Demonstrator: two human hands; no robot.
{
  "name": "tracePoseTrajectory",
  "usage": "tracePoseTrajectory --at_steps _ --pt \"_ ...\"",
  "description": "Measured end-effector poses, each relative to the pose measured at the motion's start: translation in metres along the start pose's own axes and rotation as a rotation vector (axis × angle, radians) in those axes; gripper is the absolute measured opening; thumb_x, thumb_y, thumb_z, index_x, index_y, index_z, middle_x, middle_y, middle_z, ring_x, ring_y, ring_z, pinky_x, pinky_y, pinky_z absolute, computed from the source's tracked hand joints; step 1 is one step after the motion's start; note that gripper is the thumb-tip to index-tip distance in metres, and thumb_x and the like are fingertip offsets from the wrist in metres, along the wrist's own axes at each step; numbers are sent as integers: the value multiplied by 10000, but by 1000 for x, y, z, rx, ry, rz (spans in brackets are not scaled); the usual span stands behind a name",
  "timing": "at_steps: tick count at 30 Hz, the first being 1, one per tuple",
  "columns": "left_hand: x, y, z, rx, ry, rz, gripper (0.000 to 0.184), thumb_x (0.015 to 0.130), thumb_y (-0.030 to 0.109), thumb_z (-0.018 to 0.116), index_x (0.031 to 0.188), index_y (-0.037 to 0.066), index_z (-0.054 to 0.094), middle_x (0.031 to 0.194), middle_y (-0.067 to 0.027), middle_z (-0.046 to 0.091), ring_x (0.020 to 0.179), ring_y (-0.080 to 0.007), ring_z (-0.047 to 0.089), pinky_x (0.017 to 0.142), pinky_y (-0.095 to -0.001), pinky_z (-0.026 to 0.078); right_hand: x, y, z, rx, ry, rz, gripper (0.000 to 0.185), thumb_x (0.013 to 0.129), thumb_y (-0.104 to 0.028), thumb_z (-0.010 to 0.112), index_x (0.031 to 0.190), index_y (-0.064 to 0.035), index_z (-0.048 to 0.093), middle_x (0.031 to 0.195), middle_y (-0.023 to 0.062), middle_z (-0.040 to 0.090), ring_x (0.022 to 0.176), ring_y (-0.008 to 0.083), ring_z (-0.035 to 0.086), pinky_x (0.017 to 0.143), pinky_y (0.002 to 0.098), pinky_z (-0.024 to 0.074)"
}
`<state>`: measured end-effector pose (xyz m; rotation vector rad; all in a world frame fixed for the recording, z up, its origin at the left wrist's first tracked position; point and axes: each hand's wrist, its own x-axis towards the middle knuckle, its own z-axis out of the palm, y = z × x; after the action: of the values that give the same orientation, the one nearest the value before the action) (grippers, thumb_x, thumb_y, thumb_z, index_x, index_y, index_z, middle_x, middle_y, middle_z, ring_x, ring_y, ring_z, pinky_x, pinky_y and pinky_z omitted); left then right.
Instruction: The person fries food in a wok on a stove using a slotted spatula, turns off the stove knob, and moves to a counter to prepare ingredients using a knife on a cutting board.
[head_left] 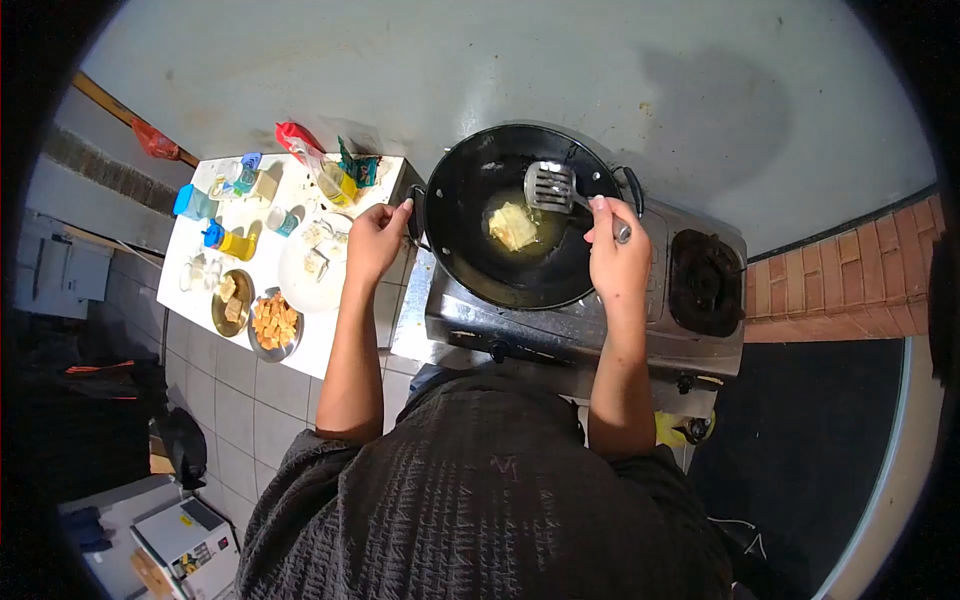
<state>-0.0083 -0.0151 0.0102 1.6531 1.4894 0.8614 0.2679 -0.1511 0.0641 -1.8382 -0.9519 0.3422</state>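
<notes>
A black wok [475, 265] sits on the left side of a steel gas stove [460, 330]. In its shallow oil lies a pale yellow folded piece of food [513, 228]. My left hand [375, 240] is closed on the wok's left loop handle, which my fingers partly cover. My right hand [618, 250] wraps around the grip of a slotted metal spatula [552, 187]. The spatula's head is inside the wok, just up and right of the food; whether it touches the oil I cannot tell.
On the white table [180, 275] at left stand a plate with pale pieces [310, 290], a bowl of orange-brown chunks [276, 325], a brass-coloured bowl [232, 303] and a blue-capped yellow bottle [230, 242]. A second burner [706, 283] lies right of the wok. The wall rises behind.
</notes>
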Motion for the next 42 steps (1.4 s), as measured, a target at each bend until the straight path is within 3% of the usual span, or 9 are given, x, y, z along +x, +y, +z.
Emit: tracePoseTrajectory --at_steps 9,11,14,22,25,29,35,40,42 --pt "-5 6 -1 -13 0 -11 389 895 327 674 718 -10 595 587 0 526 543 -74 428 510 -251 363 2 -3 2 -68 55 -69 331 945 -323 578 1018 -15 674 683 79 649 612 145 632 633 296 486" --pt "-6 6 -1 -2 2 -8 390 896 327 674 717 -10 594 588 -1 527 544 -75 428 510 -252 364 -5 -17 -3 81 -8 138 293 943 -329 551 983 -63 666 821 210 658 792 424 636 706 420 495" --pt "-4 2 0 -21 -14 -9 392 897 332 672 722 -11 598 590 -5 532 548 -78 439 514 -256 372 -4 -3 6 -30 105 -89 283 943 -324 548 986 -72 670 821 200 664 802 427 634 706 423 497" --pt "-1 -5 2 -26 -5 -9 407 893 353 670 718 -8 601 591 -16 543 551 -86 454 522 -267 383 -8 -5 3 95 69 10 269 946 -306 547 968 -65 665 823 201 662 800 425 632 693 439 495" --pt "4 -12 3 4 4 -12 399 896 348 666 722 -5 603 590 -8 539 547 -79 445 514 -260 371 -6 -1 2 -130 117 -181 257 943 -295 561 983 -66 672 808 205 661 786 415 639 691 422 497" --pt "2 -8 1 -48 1 13 399 897 348 664 719 -4 602 580 -2 529 540 -71 429 503 -257 354 -9 3 4 23 77 -48 256 940 -296 566 967 -67 676 817 205 663 787 414 639 691 420 498" --pt "7 -13 4 -14 4 -2 402 897 351 664 717 -4 602 574 8 516 536 -64 416 496 -253 345 -9 1 4 -147 182 -194 269 938 -294 572 973 -52 684 829 198 672 791 397 651 695 399 500" --pt "2 -8 1 -44 1 19 392 904 334 666 725 -9 599 593 9 527 547 -59 422 497 -247 346 -11 -7 1 125 78 28 249 933 -274 583 977 -48 680 850 194 680 808 389 659 704 399 504" --pt "1 -6 0 -48 -10 1 390 906 329 666 723 -9 596 596 9 530 548 -58 422 498 -245 347 -10 0 5 28 116 -76 253 934 -275 583 973 -43 678 838 189 682 799 388 659 699 401 503"
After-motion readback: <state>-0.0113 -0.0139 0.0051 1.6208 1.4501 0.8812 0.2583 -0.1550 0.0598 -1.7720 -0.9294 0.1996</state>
